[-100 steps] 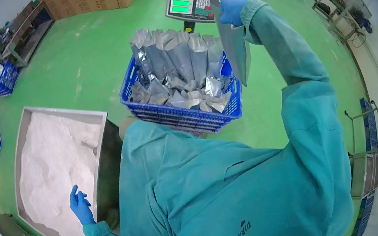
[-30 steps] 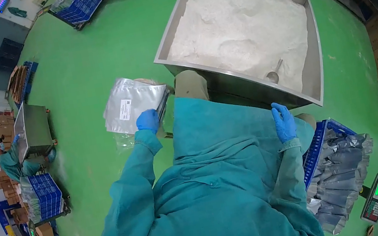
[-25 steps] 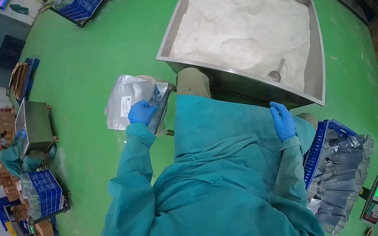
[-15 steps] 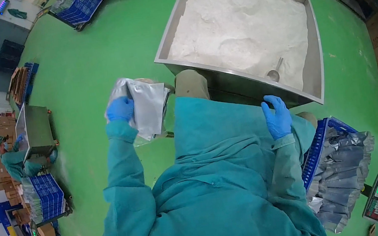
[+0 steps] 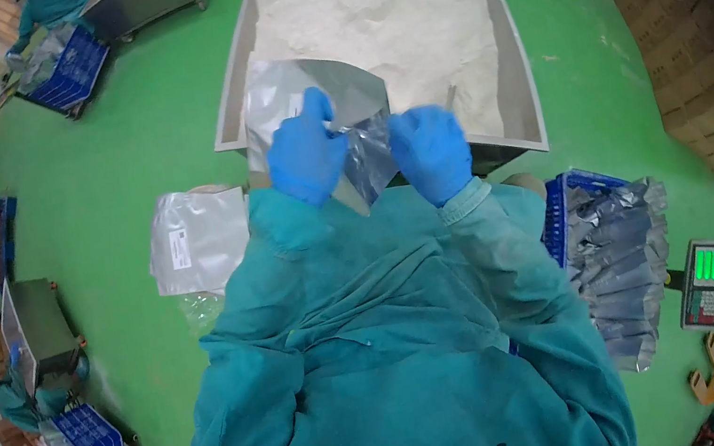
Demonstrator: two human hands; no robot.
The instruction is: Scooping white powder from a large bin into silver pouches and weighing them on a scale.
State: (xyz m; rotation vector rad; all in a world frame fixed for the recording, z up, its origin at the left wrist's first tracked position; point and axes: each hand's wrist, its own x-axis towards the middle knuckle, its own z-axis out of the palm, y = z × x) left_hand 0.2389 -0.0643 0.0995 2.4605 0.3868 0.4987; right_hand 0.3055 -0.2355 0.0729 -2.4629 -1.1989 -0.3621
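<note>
In front of me, over the near edge of a large steel bin (image 5: 516,52), my two blue-gloved hands hold one silver foil bag (image 5: 342,82). My left hand (image 5: 305,157) grips it with bent fingers, the index finger raised along its face. At the bag's right edge, where it looks clear and crinkled, my right hand (image 5: 432,152) pinches it. White powder (image 5: 376,5) fills the bin behind the bag. A scoop handle (image 5: 451,96) sticks out of the powder just above my right hand; its bowl is hidden. Left of my arm lies a stack of flat silver bags (image 5: 209,225).
At my right stands a blue crate (image 5: 557,221) packed with upright silver bags (image 5: 617,263). Beside it is a scale display (image 5: 704,281). Stacked cartons (image 5: 693,68) line the right wall. A co-worker (image 5: 9,389) sits by a steel bin (image 5: 40,322) at far left.
My left hand has come from the bag stack to the front of the bin, bringing a silver bag. My right hand has risen leftward from my lap and taken the bag's edge. The view has shifted.
</note>
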